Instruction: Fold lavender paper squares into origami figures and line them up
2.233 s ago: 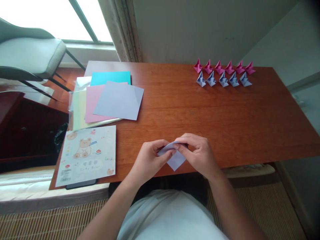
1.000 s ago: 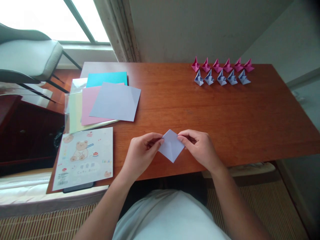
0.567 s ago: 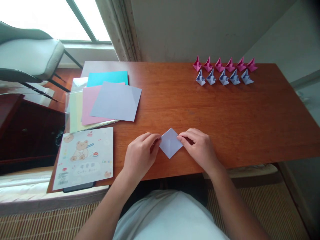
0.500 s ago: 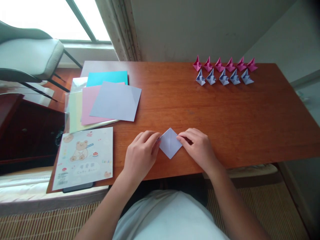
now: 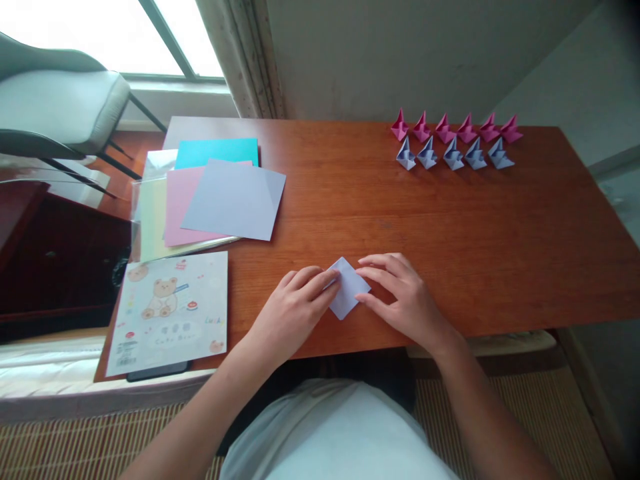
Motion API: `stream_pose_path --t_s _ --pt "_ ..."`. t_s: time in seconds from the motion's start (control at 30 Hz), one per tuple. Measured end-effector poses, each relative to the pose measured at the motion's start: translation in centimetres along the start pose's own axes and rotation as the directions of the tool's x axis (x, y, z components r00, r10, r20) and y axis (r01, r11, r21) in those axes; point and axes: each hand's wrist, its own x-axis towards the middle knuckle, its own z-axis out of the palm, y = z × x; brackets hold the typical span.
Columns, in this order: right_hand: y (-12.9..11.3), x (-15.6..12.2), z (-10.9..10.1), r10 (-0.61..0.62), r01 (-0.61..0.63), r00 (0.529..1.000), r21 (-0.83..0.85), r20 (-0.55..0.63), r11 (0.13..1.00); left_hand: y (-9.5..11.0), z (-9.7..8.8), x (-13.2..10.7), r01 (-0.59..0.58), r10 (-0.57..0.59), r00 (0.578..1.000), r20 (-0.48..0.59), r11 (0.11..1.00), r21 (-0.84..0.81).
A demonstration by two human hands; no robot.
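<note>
A small lavender folded paper square [image 5: 349,292] lies flat like a diamond on the wooden table [image 5: 450,227], near the front edge. My left hand [image 5: 295,310] rests on its left side, fingers stretched flat over the paper. My right hand [image 5: 400,300] lies at its right corner, fingers extended and pressing on the paper's edge. Neither hand lifts the paper.
A fan of coloured sheets [image 5: 220,197] lies at the table's left, with a bear-printed paper pack [image 5: 173,310] in front of it over a dark phone. Two rows of folded pink figures [image 5: 457,128] and lavender figures [image 5: 453,155] stand far right. A grey chair [image 5: 60,100] stands by the window.
The paper was held up between both hands, then laid flat on the table. Since then my left fingers have slid further over its left side and both hands press it down.
</note>
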Motion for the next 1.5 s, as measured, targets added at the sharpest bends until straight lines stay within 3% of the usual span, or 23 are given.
stream_pose_path --t_s 0.17,0.6,0.87,1.2,1.5 --pt "0.4 -0.6 -0.1 -0.089 0.09 0.994 -0.017 0.063 0.996 0.2 0.0 0.2 -0.021 0.02 0.999 -0.039 1.0 -0.019" --pt "0.6 -0.8 0.2 -0.104 0.104 0.995 -0.006 0.004 0.995 0.4 0.6 0.2 0.025 -0.039 0.993 -0.115 0.993 -0.12" --pt "0.2 -1.6 0.7 -0.132 0.128 0.991 -0.088 -0.032 0.988 0.8 0.0 0.1 0.076 -0.088 0.995 -0.05 0.976 -0.204" --pt "-0.1 -2.3 1.1 -0.098 0.092 0.994 -0.116 -0.043 0.989 1.4 0.2 1.2 0.055 -0.056 0.994 -0.096 0.998 -0.006" --pt "-0.7 -2.6 1.1 -0.075 0.072 0.997 -0.203 -0.008 0.977 1.9 0.1 1.2 0.068 -0.065 0.993 -0.102 0.997 0.035"
